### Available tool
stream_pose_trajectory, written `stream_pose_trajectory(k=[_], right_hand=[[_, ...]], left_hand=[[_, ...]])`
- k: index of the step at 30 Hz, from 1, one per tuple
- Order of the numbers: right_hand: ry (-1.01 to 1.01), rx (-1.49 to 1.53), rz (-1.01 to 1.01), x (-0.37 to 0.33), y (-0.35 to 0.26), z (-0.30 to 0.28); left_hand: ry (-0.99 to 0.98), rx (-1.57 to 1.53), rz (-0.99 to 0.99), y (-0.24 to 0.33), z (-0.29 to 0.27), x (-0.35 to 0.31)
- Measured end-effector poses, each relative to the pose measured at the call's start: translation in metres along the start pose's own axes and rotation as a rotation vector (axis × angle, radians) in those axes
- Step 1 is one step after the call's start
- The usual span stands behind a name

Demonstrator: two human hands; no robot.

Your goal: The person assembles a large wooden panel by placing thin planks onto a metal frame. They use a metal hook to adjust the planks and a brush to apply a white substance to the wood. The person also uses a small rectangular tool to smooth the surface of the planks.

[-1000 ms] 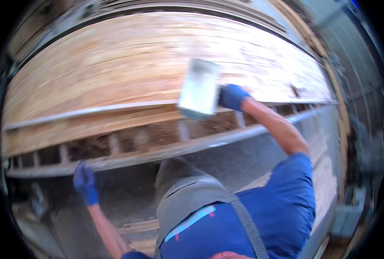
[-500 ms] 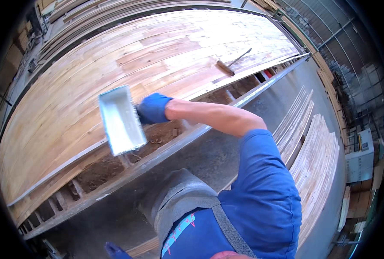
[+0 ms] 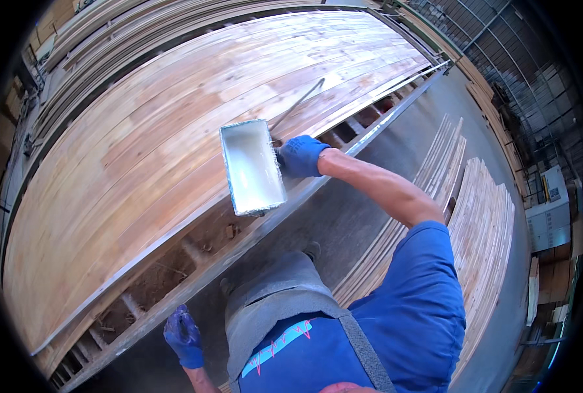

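Note:
In my right hand [image 3: 302, 156], gloved in blue, is the side of a rectangular open box [image 3: 228, 164] with white liquid inside. The grip itself is hidden by the glove. This box is above the near edge of a large panel of joined wooden boards [image 3: 141, 164]. Just beyond it, a thin-handled tool [image 3: 298, 105] lies on the boards, its head mostly hidden behind the box and my hand. My left hand [image 3: 184, 335], also in a blue glove with darker stained fingertips, hangs low beside the frame, fingers curled together and holding nothing visible.
A long metal rail [image 3: 226, 243] runs along the near side of the panel, with debris in the gaps behind it. Stacked wooden strips [image 3: 481, 229] lie on the floor to the right. A pale cabinet [image 3: 548, 216] stands at the far right. More planks [image 3: 108, 49] lie beyond the panel.
My right hand has carried the box to the right, nearer the tool lying on the boards. From the lower edge, my left hand has come up further into view.

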State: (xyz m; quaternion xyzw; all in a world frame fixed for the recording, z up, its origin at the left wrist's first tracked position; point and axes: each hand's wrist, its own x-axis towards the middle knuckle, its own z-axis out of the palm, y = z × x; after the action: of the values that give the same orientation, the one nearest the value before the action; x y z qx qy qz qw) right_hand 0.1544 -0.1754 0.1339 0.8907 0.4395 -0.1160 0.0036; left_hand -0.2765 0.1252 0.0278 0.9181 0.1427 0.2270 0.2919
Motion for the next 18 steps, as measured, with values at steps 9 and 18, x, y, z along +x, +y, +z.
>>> stream_pose_trajectory(k=[9, 18], right_hand=[[-0.141, -0.004, -0.019, -0.061, 0.222, -0.031], [-0.174, -0.019, 0.006, -0.112, 0.458, -0.036]], left_hand=[[-0.121, -0.116, -0.111, 0.177, 0.201, 0.01], [-0.186, -0.089, -0.035, 0.346, 0.356, 0.072]])
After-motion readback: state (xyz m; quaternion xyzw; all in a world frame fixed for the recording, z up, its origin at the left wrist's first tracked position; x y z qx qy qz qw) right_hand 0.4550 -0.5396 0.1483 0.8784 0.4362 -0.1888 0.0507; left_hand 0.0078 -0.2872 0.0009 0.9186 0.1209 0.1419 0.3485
